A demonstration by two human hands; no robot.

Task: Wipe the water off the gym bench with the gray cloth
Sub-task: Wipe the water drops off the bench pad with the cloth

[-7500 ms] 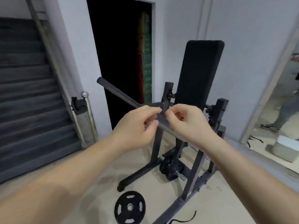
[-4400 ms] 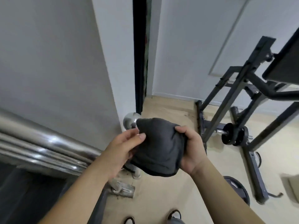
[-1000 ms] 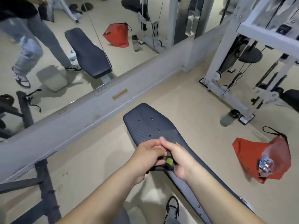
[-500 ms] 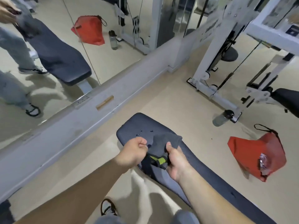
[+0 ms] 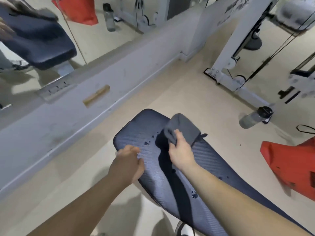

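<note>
**While the right hand holds the cloth, the left hand rests on the bench**

From the head camera, the right hand [image 5: 180, 154] has its fingers curled tight round a folded gray cloth [image 5: 185, 127]. The cloth sits on the far right part of the long dark blue padded gym bench [image 5: 213, 167]. The left hand [image 5: 129, 160] is curled into a loose fist. It rests on the bench's left edge and holds nothing that shows. Small water drops [image 5: 147, 143] lie on the bench between the two hands, just left of the cloth. More drops [image 5: 194, 195] sit beside the right arm. On the floor to the right lie a gray bottle with a black cap [image 5: 254, 117] and a red bag [image 5: 289, 164]. A white metal machine frame [image 5: 226, 53] stands behind them.
</note>
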